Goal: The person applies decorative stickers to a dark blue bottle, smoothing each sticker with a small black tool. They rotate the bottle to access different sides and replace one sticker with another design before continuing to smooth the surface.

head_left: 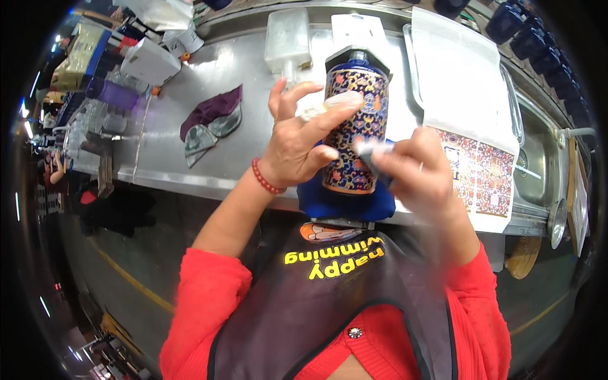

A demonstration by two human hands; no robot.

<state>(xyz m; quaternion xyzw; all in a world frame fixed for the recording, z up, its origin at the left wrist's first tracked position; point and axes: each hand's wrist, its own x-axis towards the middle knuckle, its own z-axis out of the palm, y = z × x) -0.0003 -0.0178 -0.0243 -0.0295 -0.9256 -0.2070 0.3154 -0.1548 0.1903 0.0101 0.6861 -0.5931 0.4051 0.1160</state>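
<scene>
A dark blue bottle (pixel 356 120) with a colourful floral pattern lies on its side, its neck pointing away from me. Under its near end is a blue cloth (pixel 347 206), and a dark angular piece (pixel 373 58) shows behind its shoulder. My left hand (pixel 292 140) has its fingers spread, with the white-wrapped index finger laid on the bottle's pattern. Pinched in my right hand (pixel 421 166) is a small dark flat piece (pixel 369 159), held against the bottle's lower right side. Motion blurs this hand, and I cannot make out the piece's exact kind.
Right of the bottle lie patterned sheets (pixel 493 174) and white paper (pixel 456 69), beside a metal sink (pixel 537 168). A clear bottle (pixel 287 41) lies behind; a purple and grey cloth (pixel 214 114) rests left on the steel table (pixel 250 69). Dark blue containers (pixel 529 38) line the far right.
</scene>
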